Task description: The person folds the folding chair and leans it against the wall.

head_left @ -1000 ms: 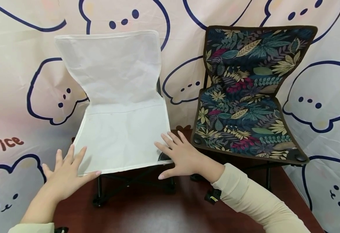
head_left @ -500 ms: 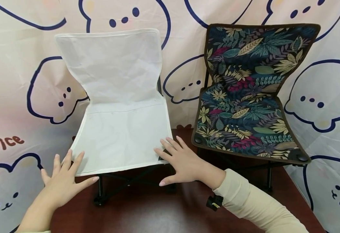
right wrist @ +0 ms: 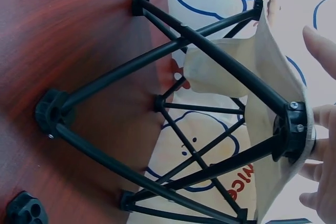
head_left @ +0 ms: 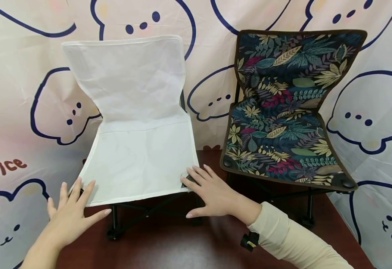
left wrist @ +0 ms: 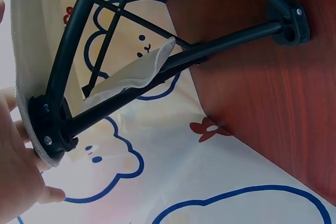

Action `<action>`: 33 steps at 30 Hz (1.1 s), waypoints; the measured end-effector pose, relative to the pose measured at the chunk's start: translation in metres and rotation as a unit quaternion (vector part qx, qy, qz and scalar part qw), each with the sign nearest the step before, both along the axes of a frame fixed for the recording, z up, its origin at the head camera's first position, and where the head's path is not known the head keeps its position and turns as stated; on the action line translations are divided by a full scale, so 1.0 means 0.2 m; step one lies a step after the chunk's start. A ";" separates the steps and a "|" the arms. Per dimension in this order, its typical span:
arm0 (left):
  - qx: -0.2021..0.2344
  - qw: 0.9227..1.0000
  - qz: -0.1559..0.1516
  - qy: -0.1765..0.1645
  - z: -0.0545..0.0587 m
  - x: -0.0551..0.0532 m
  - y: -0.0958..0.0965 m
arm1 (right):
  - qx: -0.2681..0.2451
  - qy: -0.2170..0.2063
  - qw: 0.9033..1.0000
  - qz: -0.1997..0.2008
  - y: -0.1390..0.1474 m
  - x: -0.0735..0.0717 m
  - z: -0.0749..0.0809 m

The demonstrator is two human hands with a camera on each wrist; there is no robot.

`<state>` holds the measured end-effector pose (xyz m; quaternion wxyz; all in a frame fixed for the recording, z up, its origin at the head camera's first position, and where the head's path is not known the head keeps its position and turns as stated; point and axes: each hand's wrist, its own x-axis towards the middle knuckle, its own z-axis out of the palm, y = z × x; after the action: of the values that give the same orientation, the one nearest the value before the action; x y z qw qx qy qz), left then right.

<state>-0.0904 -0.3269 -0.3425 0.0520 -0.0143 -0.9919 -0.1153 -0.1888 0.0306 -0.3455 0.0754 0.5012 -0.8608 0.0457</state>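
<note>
left hand [head_left: 69, 215]; right hand [head_left: 214, 192]; white chair [head_left: 142, 157]; front corners [head_left: 94, 198] partly hidden

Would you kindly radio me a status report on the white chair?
Left grip, fingers spread, at front left of white chair; right grip, fingers spread, at front right. White chair upright. Leaf-patterned chair alongside, seemingly not in the way.

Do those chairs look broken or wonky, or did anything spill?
Nothing looks broken or spilled. The white chair and leafy chair both stand upright, with the left hand and right hand at the white one's front corners. The white backrest is slightly wrinkled, nothing worse.
</note>
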 end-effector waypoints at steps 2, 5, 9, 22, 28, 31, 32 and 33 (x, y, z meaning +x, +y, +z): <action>0.000 1.000 -0.001 0.011 -0.01 0.00 0.00 | -0.007 0.000 1.000 0.005 0.00 0.00 -0.01; 0.000 1.000 -0.003 0.024 -0.02 0.01 0.00 | -0.023 0.007 1.000 0.013 0.01 0.00 -0.03; -0.002 0.999 -0.013 0.043 -0.05 0.01 -0.02 | -0.055 0.023 0.998 0.030 0.01 0.00 -0.05; 0.000 0.981 -0.065 0.183 -0.14 0.01 -0.08 | -0.219 0.107 0.967 0.068 -0.01 -0.02 -0.18; 0.012 0.962 -0.076 0.263 -0.17 0.01 -0.09 | -0.272 0.135 0.949 0.084 -0.02 -0.04 -0.23; 0.008 0.954 -0.073 0.289 -0.18 0.00 -0.10 | -0.292 0.144 0.941 0.089 -0.02 -0.05 -0.25; 0.005 0.953 -0.072 0.294 -0.18 0.00 -0.10 | -0.297 0.147 0.939 0.091 -0.02 -0.05 -0.25; 0.003 0.952 -0.070 0.298 -0.18 0.00 -0.11 | -0.303 0.151 0.936 0.093 -0.02 -0.06 -0.25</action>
<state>-0.0905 -0.3481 -0.3785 0.3374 -0.1174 -0.9272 -0.1124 -0.1999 0.0266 -0.3959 0.3484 0.5333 -0.7342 0.2346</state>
